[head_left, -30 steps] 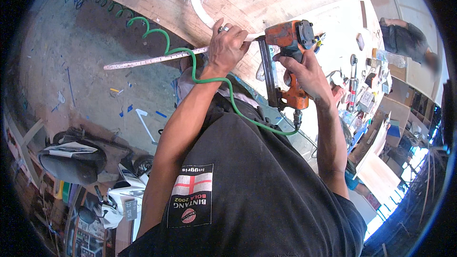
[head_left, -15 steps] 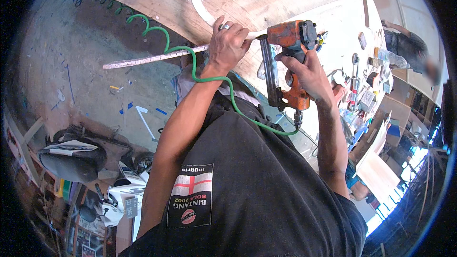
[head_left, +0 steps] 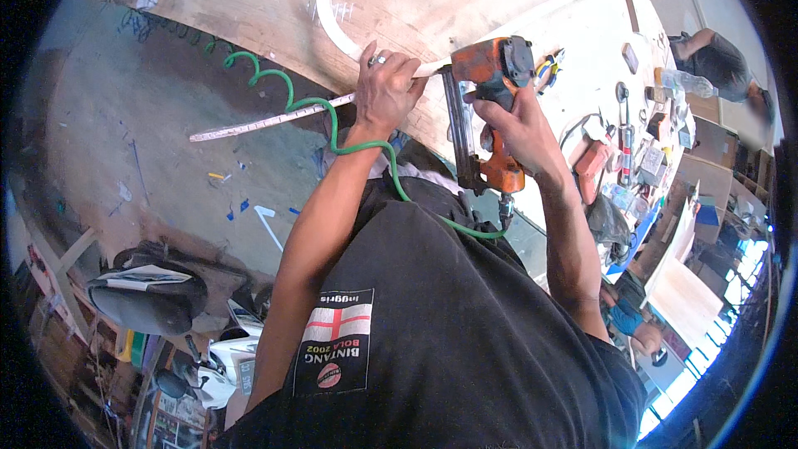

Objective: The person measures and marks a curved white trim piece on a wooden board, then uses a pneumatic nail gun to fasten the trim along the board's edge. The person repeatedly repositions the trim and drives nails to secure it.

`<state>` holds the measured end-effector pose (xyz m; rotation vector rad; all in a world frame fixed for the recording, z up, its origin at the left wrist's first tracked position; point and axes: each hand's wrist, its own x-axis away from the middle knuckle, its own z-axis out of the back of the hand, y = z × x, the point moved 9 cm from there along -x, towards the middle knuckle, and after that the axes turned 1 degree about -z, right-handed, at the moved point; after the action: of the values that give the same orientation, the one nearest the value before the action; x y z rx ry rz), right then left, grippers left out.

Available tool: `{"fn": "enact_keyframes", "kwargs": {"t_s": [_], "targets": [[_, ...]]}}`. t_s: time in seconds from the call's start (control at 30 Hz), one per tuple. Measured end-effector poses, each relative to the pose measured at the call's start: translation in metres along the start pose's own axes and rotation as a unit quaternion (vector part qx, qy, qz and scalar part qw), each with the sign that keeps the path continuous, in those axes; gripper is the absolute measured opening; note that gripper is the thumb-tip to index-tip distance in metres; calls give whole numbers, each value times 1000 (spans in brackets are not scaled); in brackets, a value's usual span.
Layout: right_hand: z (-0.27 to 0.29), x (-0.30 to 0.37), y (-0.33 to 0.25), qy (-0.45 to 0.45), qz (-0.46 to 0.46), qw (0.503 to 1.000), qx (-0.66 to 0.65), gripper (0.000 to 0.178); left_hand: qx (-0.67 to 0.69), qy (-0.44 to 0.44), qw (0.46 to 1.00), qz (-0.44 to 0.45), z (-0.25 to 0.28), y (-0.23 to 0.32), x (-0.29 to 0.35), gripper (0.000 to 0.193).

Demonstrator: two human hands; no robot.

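My left hand [head_left: 386, 87], a ring on one finger, is closed round a white bent strip [head_left: 326, 12] at the workbench's near edge. The strip curves away over the bench; a straight length with dark cross marks [head_left: 258, 125] sticks out left past the edge, and my hand hides whether the two join. My right hand [head_left: 525, 135] grips an orange and black air nail gun [head_left: 482, 60] by its handle. Its nose is against or very near the strip, just right of my left hand; contact is unclear. A green coiled air hose [head_left: 366, 147] runs from the handle's base over my left forearm.
Pliers [head_left: 549, 69], a plastic bottle [head_left: 688, 82] and several tools and boxes lie on the workbench [head_left: 399, 0] to the right. Another person [head_left: 719, 66] is at the far right. A motorbike [head_left: 220, 366] and a dark seat [head_left: 150, 291] stand lower left.
The view has shifted slightly, and the bench, hands and nail gun sit a little further left. Both hands keep their holds, with the nail gun's nose still beside my left hand.
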<state>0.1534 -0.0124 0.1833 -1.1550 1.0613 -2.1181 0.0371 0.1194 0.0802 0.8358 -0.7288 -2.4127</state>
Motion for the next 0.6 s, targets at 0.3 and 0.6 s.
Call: {"fn": "enact_keyframes", "kwargs": {"t_s": [0.3, 0.6], "targets": [[70, 48, 47, 159, 3, 973, -168, 30, -63, -4, 998, -26, 2, -1, 6, 40], [89, 65, 76, 204, 82, 877, -427, 44, -150, -24, 988, -9, 26, -7, 4, 61]]}}
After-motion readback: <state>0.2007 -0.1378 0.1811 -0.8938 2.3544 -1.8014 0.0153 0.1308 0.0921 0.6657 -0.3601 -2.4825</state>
